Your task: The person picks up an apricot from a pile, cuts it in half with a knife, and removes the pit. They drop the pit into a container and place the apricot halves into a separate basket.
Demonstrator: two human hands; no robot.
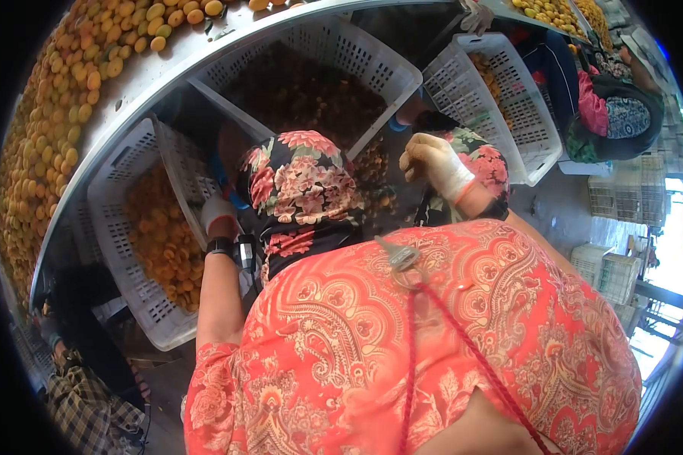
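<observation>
My left hand (218, 210), in a white glove, is beside the inner wall of a white plastic crate (140, 284) holding orange fruit halves (163, 235). Its fingers are mostly hidden, so whether it grips the crate's edge cannot be told. My right hand (432, 164), gloved in white with brown-stained fingertips, hovers by my right knee in flowered cloth (484, 163). Those fingers are curled in; anything inside them is out of sight. Between and beyond my knees stands another white crate (383, 57) with dark brown bits (300, 87), perhaps pits.
A curved metal table (133, 83) bears many apricot-like fruits (61, 114). To the right stands a tilted white crate (474, 98) with some orange pieces. One co-worker (615, 114) sits at far right; another person's checked clothing (91, 402) shows lower left. Stacked crates (630, 189) stand behind.
</observation>
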